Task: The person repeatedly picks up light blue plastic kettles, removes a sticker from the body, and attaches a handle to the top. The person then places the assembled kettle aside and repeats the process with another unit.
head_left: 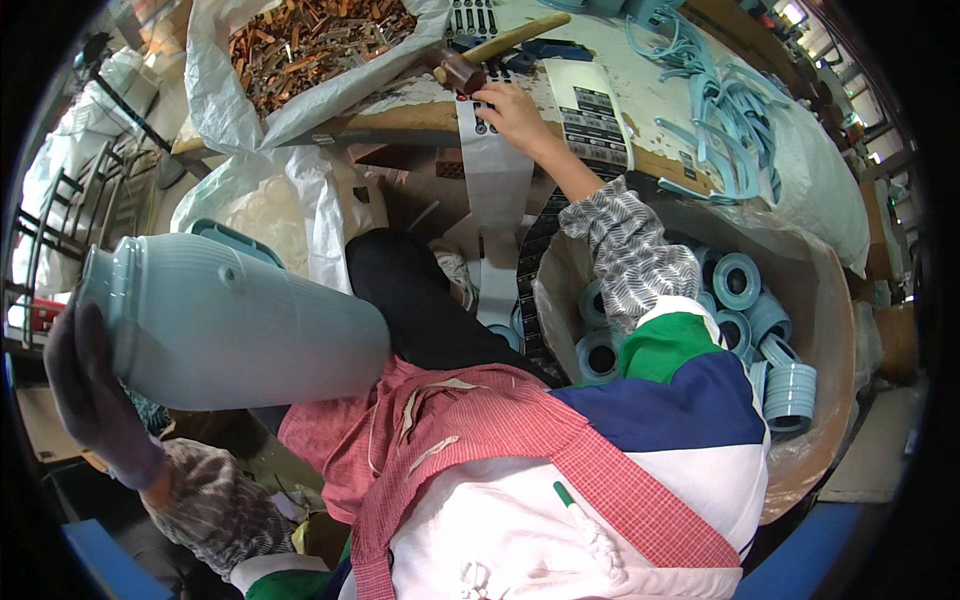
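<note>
A light blue ribbed plastic flask body (245, 325) lies sideways across my lap, its rimmed end to the left. A darker blue handle (238, 241) shows behind its upper side. My left hand (92, 395), in a dark glove, grips the flask at that rimmed end. Bare and stretched out to the table edge, my right hand (512, 112) has its fingertips closed on a small dark sticker on a white backing strip (497, 185) that hangs over the edge. Just beyond the fingers lies a mallet (463, 72) with a wooden handle.
Light blue handles and straps (725, 125) are heaped on the table's right. A lined box (832, 345) at my right holds threaded blue collars (738, 282). A white sack (213, 95) holds copper-coloured metal pieces (300, 50). A sheet of labels (592, 115) lies at the table edge.
</note>
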Action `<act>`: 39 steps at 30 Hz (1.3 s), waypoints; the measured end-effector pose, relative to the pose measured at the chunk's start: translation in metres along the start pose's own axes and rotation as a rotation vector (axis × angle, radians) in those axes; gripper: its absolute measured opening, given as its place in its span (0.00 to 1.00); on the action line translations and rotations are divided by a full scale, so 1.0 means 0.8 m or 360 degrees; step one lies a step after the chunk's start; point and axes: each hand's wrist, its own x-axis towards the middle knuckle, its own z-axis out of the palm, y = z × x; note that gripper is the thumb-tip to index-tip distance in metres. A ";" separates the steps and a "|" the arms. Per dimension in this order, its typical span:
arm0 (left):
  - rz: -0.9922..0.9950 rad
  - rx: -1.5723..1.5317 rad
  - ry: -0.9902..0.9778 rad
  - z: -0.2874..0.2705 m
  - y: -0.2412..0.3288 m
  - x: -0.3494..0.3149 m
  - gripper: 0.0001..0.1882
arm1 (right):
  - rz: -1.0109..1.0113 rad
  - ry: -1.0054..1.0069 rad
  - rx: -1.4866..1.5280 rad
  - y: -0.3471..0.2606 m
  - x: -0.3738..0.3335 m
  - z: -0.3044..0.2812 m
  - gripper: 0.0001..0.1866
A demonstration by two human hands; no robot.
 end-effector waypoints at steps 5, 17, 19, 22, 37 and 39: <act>-0.0241 0.0294 -0.0256 0.049 -0.071 0.003 0.13 | 0.0153 -0.0060 0.0066 0.020 0.017 0.025 0.10; -0.1066 -0.0291 -0.0299 0.094 -0.225 -0.088 0.25 | -0.0330 -0.0100 -0.0536 -0.090 0.013 -0.034 0.05; -0.0953 -0.0622 -0.0178 0.095 -0.198 -0.101 0.34 | -0.0211 -0.0266 -0.0071 -0.162 -0.001 -0.026 0.05; -0.0594 -0.0058 -0.0312 0.089 -0.178 -0.134 0.39 | -0.0026 -0.0691 0.0903 -0.259 -0.021 0.020 0.04; -0.0532 -0.0327 -0.0920 0.054 -0.173 -0.141 0.43 | 0.0863 -0.1187 0.2193 -0.396 -0.072 0.116 0.05; -0.0580 -0.0451 -0.0942 0.049 -0.179 -0.137 0.38 | 0.0794 -0.1170 0.2091 -0.404 -0.069 0.112 0.05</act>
